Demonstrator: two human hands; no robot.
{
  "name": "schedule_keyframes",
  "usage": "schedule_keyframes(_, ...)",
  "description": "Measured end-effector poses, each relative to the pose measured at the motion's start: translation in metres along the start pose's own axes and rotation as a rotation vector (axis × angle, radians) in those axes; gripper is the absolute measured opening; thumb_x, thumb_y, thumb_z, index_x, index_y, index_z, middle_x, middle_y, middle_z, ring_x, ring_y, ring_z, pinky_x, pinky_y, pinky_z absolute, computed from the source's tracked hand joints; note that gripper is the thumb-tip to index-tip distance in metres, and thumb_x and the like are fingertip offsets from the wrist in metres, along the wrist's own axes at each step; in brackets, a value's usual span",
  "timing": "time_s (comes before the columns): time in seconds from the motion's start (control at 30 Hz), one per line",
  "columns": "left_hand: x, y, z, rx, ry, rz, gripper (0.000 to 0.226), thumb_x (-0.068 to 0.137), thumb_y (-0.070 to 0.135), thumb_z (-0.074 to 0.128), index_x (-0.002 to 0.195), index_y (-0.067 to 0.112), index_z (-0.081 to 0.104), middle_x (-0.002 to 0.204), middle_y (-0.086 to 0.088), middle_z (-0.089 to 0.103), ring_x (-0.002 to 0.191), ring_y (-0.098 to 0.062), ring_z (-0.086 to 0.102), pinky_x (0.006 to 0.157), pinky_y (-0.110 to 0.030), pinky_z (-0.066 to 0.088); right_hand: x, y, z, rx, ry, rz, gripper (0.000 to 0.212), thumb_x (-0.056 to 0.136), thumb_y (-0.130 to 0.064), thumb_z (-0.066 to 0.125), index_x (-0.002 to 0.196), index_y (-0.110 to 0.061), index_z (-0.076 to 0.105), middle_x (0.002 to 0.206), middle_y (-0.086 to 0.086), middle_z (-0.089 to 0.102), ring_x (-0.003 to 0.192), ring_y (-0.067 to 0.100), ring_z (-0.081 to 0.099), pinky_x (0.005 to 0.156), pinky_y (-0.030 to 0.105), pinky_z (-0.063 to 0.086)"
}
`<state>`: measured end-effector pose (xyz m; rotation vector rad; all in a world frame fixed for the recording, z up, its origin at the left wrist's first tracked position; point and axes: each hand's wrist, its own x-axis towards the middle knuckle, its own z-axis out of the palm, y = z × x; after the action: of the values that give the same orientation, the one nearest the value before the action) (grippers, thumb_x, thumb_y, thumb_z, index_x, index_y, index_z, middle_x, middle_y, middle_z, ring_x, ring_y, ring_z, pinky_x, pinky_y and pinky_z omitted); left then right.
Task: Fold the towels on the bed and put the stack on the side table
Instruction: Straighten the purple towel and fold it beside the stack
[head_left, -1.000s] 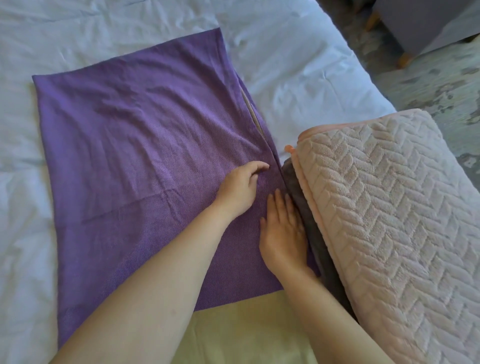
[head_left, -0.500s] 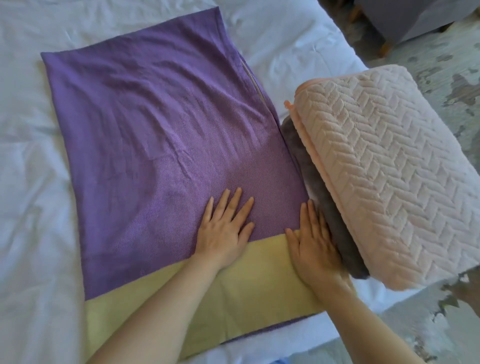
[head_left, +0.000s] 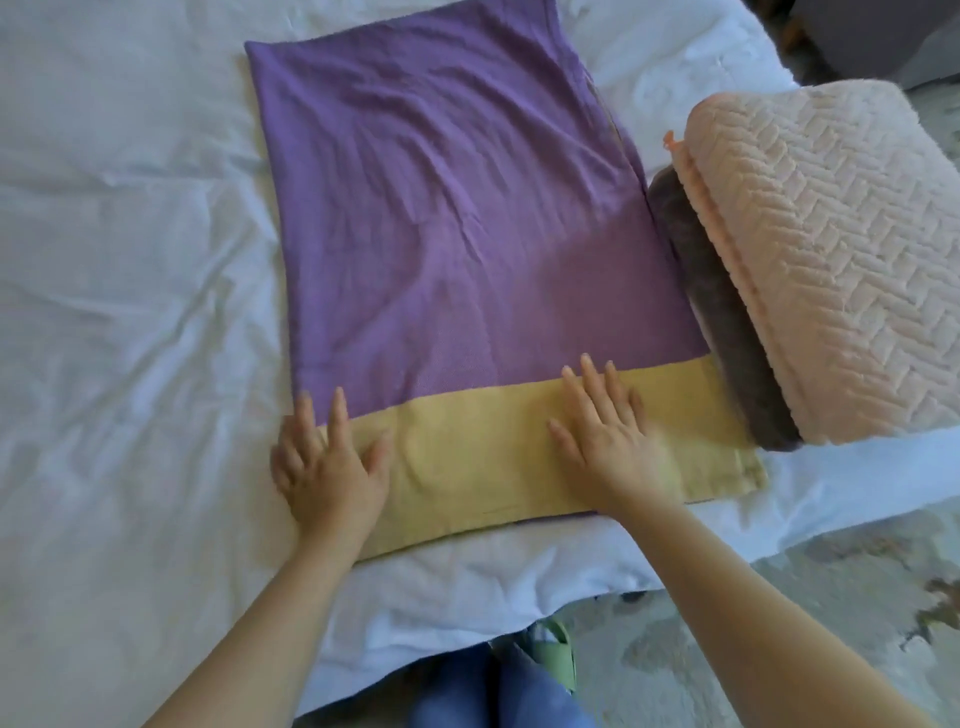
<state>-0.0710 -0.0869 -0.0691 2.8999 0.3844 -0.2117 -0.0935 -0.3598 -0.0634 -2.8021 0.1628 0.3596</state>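
Note:
A purple towel (head_left: 447, 208) with a yellow band (head_left: 467, 457) along its near end lies flat on the white bed (head_left: 130, 312). My left hand (head_left: 327, 467) presses flat on the band's near left corner, fingers spread. My right hand (head_left: 613, 441) lies flat on the band further right, fingers straight. To the right sits a folded stack: a thick pink towel (head_left: 826, 249) with a zigzag pattern on top of a dark grey towel (head_left: 727, 338).
The bed's near edge runs just below the yellow band, with mottled floor (head_left: 753, 623) beyond it. My legs and a green slipper (head_left: 556, 654) show at the bottom. A dark piece of furniture (head_left: 883, 31) stands at the top right.
Both hands have slid down the towel toward me onto the yellow band. The left hand moved out to the left corner, so the hands are now wide apart.

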Motion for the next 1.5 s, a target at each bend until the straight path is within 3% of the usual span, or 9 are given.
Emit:
schedule_keyframes(0.2, -0.016, -0.048, -0.004, -0.240, -0.081, -0.335, 0.039, 0.095, 0.043, 0.049, 0.103, 0.005, 0.051, 0.104, -0.021, 0.061, 0.096, -0.040, 0.058, 0.070, -0.039, 0.040, -0.010, -0.009, 0.027, -0.122, -0.131, -0.155, 0.066, 0.092, -0.062, 0.009, 0.152, -0.035, 0.004, 0.160, -0.012, -0.006, 0.142, 0.006, -0.020, 0.117, 0.036, -0.013)
schedule_keyframes(0.5, -0.053, -0.091, -0.004, -0.213, -0.053, -0.313, 0.031, 0.098, 0.046, 0.038, 0.086, 0.017, 0.040, 0.080, -0.010, 0.055, 0.073, -0.029, 0.047, 0.064, -0.036, 0.037, -0.030, -0.002, 0.008, -0.121, -0.243, -0.345, 0.073, 0.082, -0.075, 0.005, 0.148, -0.045, -0.005, 0.155, -0.021, -0.014, 0.145, 0.008, -0.018, 0.118, 0.033, -0.010)
schedule_keyframes(0.6, -0.047, -0.091, -0.005, -0.248, -0.075, -0.358, 0.041, 0.095, 0.051, 0.041, 0.082, 0.012, 0.043, 0.074, -0.001, 0.050, 0.074, -0.028, 0.047, 0.064, -0.035, 0.038, -0.035, 0.013, 0.000, -0.145, -0.238, -0.396, 0.085, 0.078, -0.082, 0.026, 0.149, -0.042, 0.002, 0.156, -0.019, -0.008, 0.146, 0.010, -0.009, 0.120, 0.036, -0.003)
schedule_keyframes(0.73, -0.044, -0.090, -0.005, -0.250, -0.107, -0.374, 0.047, 0.093, 0.055, 0.042, 0.069, 0.014, 0.042, 0.068, -0.004, 0.051, 0.072, -0.031, 0.050, 0.062, -0.035, 0.036, -0.046, 0.050, -0.011, -0.126, -0.113, -0.486, 0.076, 0.076, -0.041, 0.074, 0.144, -0.027, 0.042, 0.152, -0.002, 0.036, 0.140, 0.025, 0.034, 0.114, 0.045, 0.026)
schedule_keyframes(0.83, -0.053, -0.081, -0.001, -0.332, -0.054, -0.364, 0.043, 0.095, 0.046, 0.045, 0.068, 0.013, 0.040, 0.069, -0.006, 0.049, 0.071, -0.030, 0.047, 0.062, -0.035, 0.033, -0.051, 0.069, -0.012, -0.071, 0.050, -0.443, 0.059, 0.068, -0.004, 0.080, 0.124, -0.017, 0.064, 0.126, 0.009, 0.062, 0.112, 0.036, 0.058, 0.091, 0.050, 0.049)
schedule_keyframes(0.93, -0.058, -0.075, 0.000, -0.376, -0.024, -0.361, 0.040, 0.096, 0.042, 0.047, 0.072, 0.009, 0.045, 0.075, -0.008, 0.050, 0.074, -0.028, 0.045, 0.065, -0.034, 0.033, -0.053, 0.080, -0.014, -0.072, 0.162, -0.384, 0.050, 0.064, 0.006, 0.079, 0.109, -0.014, 0.072, 0.094, 0.011, 0.064, 0.081, 0.037, 0.061, 0.062, 0.040, 0.051)
schedule_keyframes(1.1, -0.075, -0.091, -0.005, -0.355, -0.030, -0.345, 0.042, 0.095, 0.042, 0.048, 0.072, 0.008, 0.044, 0.068, -0.006, 0.049, 0.070, -0.032, 0.049, 0.061, -0.035, 0.034, -0.066, 0.087, -0.020, -0.037, 0.118, -0.467, 0.040, 0.067, 0.014, 0.075, 0.102, -0.007, 0.074, 0.082, 0.012, 0.061, 0.072, 0.036, 0.060, 0.050, 0.038, 0.051)
schedule_keyframes(1.37, -0.063, -0.101, -0.018, -0.373, -0.194, -0.400, 0.036, 0.090, 0.055, 0.049, 0.094, 0.019, 0.051, 0.087, 0.001, 0.060, 0.085, -0.027, 0.058, 0.072, -0.034, 0.044, -0.060, 0.079, -0.043, 0.036, -0.075, -0.340, 0.037, 0.085, -0.044, 0.065, 0.116, -0.024, 0.066, 0.109, -0.007, 0.057, 0.099, 0.019, 0.056, 0.083, 0.038, 0.046)
schedule_keyframes(1.5, -0.012, -0.085, -0.025, -0.538, -0.197, -0.346, 0.038, 0.091, 0.041, 0.058, 0.112, 0.008, 0.057, 0.103, -0.005, 0.064, 0.096, -0.027, 0.060, 0.075, -0.031, 0.040, -0.008, 0.053, -0.043, 0.071, -0.031, -0.232, 0.048, 0.092, -0.041, 0.054, 0.134, -0.018, 0.053, 0.135, 0.001, 0.050, 0.125, 0.026, 0.045, 0.099, 0.040, 0.043)
